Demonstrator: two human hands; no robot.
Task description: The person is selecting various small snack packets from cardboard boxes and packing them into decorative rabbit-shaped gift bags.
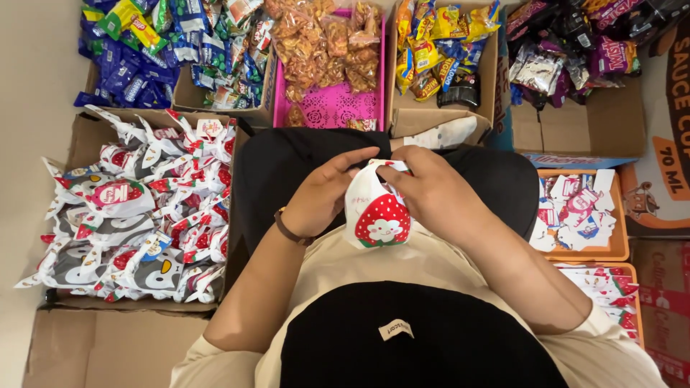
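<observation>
Left hand (pixel 325 194) and right hand (pixel 431 190) pinch, fingers clenched, the neck of a white strawberry-printed plastic treat bag (pixel 379 215) held over the lap, sorted sweets boxes (pixel 431 115) within reach.

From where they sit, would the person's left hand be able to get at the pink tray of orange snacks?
Probably yes. The left hand grips the strawberry bag together with the right hand, so it must let go first. The pink tray lies open just ahead of the knees, with nothing between.
</observation>
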